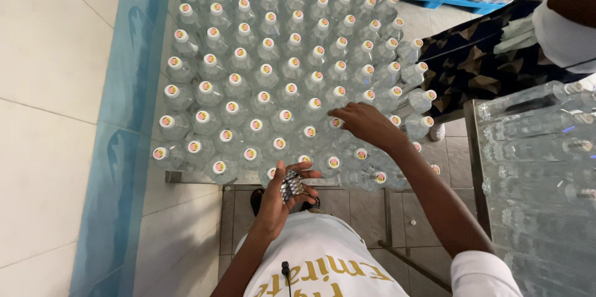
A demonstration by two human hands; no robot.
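Nearest, the person's white shirt (323,260) fills the bottom edge, with a small black clip microphone (286,268) on it; just beyond, the left hand (280,194) is held palm up at the near edge of the tabletop (186,177), its fingers curled round a stack of small silvery seals (291,185), which may be shrink bands, though they are too small to tell surely; the stack lies in the palm, touching the thumb and fingertips; to the right and a little farther, the right hand (366,122) reaches over the near rows of clear plastic bottles (261,73), its fingers drawn narrow and pinched down at the cap of one bottle (335,123); whether something is held in that pinch cannot be told; the bottles stand upright and packed close, each with a white cap bearing a round coloured sticker, running in rows to the far edge; on the right, more clear bottles lie sideways in a stack (534,148); at far right another person's white sleeve (562,36) enters; far off, a blue pallet (459,3) carries wrapped bottle packs.
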